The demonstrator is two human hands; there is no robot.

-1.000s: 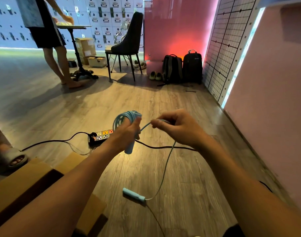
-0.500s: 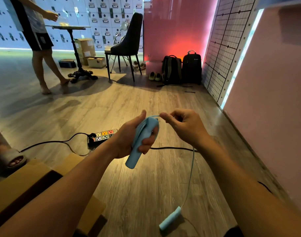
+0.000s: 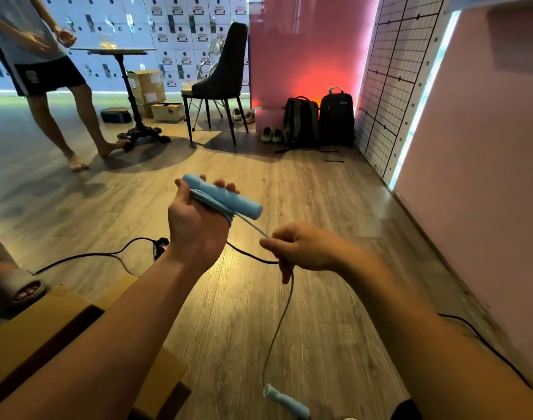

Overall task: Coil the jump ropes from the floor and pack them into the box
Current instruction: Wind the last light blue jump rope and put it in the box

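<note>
My left hand (image 3: 198,225) grips a light blue jump rope handle (image 3: 226,197) together with several coils of the blue rope bunched against the palm. From the coil the rope's cord (image 3: 279,316) runs down to my right hand (image 3: 301,251), which pinches it between thumb and fingers. Below that hand the cord hangs to the second blue handle (image 3: 285,401), which is low near the bottom edge. The open cardboard box (image 3: 41,328) lies at the lower left, under my left forearm.
A power strip (image 3: 160,248) and black cables (image 3: 86,256) cross the wooden floor behind my hands. A person stands at a small round table (image 3: 116,53) at the far left, near a dark chair (image 3: 222,80). Two backpacks (image 3: 320,119) lean by the pink wall.
My left hand has turned so the handle now lies sideways. My right hand dropped lower and slid along the cord. The loose handle has been drawn closer. The standing person stepped nearer the table.
</note>
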